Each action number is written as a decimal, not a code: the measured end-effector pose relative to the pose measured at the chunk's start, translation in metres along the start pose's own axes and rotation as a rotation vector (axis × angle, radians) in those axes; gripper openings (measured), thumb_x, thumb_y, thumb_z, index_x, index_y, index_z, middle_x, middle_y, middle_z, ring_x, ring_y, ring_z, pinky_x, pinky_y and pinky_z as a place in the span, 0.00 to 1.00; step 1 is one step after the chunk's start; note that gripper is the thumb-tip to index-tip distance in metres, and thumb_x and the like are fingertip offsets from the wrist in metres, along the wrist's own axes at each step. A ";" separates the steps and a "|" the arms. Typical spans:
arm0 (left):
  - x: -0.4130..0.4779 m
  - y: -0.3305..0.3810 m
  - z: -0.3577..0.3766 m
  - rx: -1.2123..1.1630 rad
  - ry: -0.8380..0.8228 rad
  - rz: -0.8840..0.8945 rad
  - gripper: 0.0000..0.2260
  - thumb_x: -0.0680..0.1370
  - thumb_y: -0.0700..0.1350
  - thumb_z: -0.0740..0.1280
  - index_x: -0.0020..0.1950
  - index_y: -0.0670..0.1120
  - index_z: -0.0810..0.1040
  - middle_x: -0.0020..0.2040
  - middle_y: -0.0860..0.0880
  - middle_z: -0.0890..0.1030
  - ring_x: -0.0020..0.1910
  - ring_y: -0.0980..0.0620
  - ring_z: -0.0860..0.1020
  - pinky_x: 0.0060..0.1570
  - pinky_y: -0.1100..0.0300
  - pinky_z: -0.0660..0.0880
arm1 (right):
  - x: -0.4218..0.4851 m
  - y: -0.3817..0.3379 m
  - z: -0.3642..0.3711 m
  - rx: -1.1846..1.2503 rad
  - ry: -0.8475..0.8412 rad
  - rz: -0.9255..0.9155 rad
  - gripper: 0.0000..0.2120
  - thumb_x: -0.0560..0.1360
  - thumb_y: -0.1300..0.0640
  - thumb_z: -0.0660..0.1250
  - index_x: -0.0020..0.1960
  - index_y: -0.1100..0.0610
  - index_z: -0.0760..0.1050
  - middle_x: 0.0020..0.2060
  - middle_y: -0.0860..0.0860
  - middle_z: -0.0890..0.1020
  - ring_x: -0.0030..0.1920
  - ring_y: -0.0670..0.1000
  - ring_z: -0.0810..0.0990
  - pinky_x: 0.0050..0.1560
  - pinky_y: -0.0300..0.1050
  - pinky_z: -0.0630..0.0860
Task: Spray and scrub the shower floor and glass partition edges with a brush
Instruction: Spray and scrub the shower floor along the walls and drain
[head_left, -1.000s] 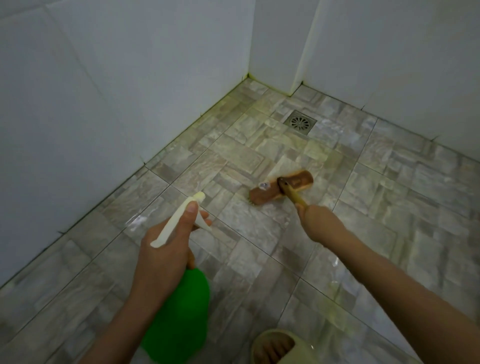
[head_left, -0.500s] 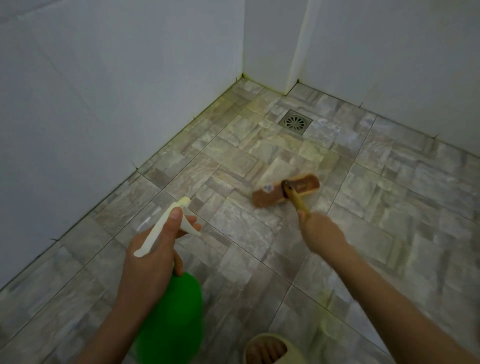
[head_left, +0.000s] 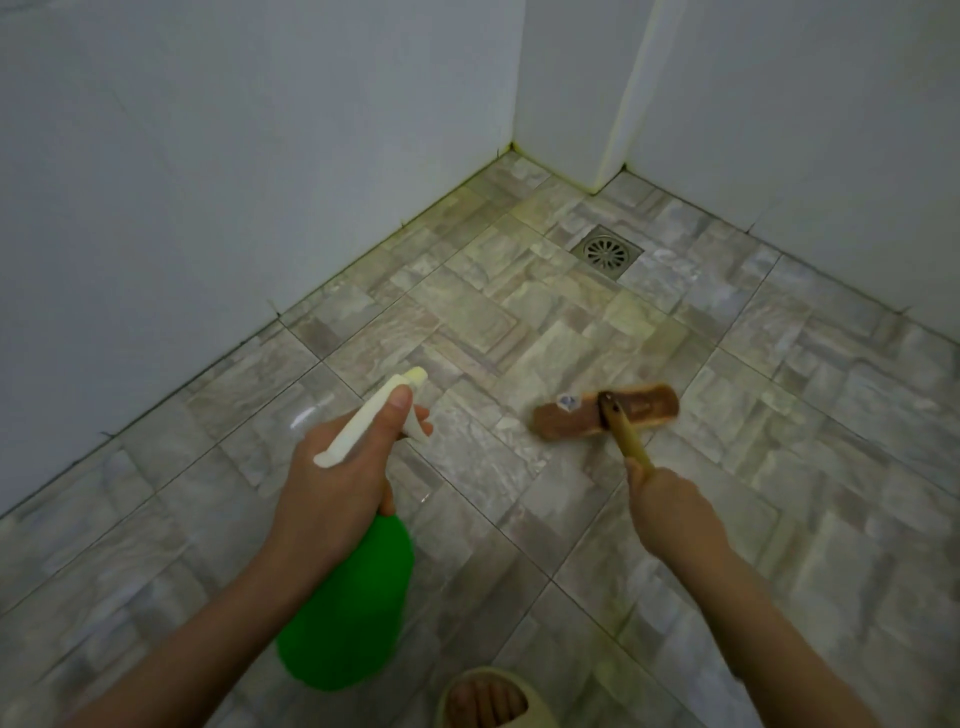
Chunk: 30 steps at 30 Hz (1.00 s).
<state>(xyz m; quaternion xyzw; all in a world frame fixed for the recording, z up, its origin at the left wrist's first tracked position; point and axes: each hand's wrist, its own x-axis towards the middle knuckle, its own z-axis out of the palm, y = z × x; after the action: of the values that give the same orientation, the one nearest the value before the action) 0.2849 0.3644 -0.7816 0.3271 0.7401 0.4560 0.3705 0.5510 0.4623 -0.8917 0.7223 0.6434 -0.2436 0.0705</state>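
Observation:
My left hand (head_left: 337, 488) grips the neck of a green spray bottle (head_left: 353, 608), thumb on top of its pale trigger head (head_left: 374, 421), fingers on the trigger, nozzle aimed at the floor ahead. My right hand (head_left: 675, 519) holds the yellowish handle of a brown scrub brush (head_left: 608, 413). The brush head lies flat on the wet grey stone-pattern floor tiles (head_left: 467, 322), just right of the nozzle.
A square metal drain (head_left: 607, 252) sits near the far corner. White tiled walls (head_left: 234, 182) close the left and back sides, with a jutting white corner column (head_left: 571, 93). My foot in a pale slipper (head_left: 493, 701) shows at the bottom edge.
The brush head has slid back toward me, farther from the drain. The spray bottle has moved a little to the right, closer to the brush.

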 end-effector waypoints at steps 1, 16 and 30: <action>0.000 0.001 0.002 0.001 0.012 0.003 0.21 0.77 0.63 0.61 0.45 0.51 0.87 0.46 0.53 0.88 0.20 0.51 0.74 0.27 0.65 0.73 | -0.006 0.002 0.001 0.029 -0.002 0.041 0.25 0.81 0.41 0.45 0.43 0.60 0.70 0.42 0.58 0.79 0.38 0.56 0.76 0.40 0.48 0.72; -0.005 0.015 -0.004 0.051 0.037 -0.042 0.21 0.77 0.65 0.57 0.48 0.56 0.85 0.48 0.59 0.88 0.21 0.51 0.74 0.35 0.55 0.75 | 0.053 -0.012 -0.019 0.003 -0.018 -0.056 0.26 0.82 0.44 0.44 0.55 0.60 0.74 0.35 0.52 0.74 0.33 0.52 0.74 0.33 0.45 0.68; 0.020 0.018 -0.009 -0.050 -0.075 -0.020 0.12 0.75 0.67 0.60 0.40 0.73 0.83 0.45 0.59 0.88 0.22 0.51 0.74 0.29 0.58 0.73 | 0.089 -0.055 -0.042 -0.040 -0.027 -0.056 0.25 0.83 0.46 0.45 0.51 0.63 0.74 0.36 0.55 0.74 0.32 0.54 0.74 0.35 0.48 0.74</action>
<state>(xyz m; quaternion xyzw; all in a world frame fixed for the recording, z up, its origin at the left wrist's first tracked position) 0.2699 0.3833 -0.7669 0.3271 0.7173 0.4580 0.4108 0.5142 0.5682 -0.8826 0.6993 0.6670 -0.2422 0.0867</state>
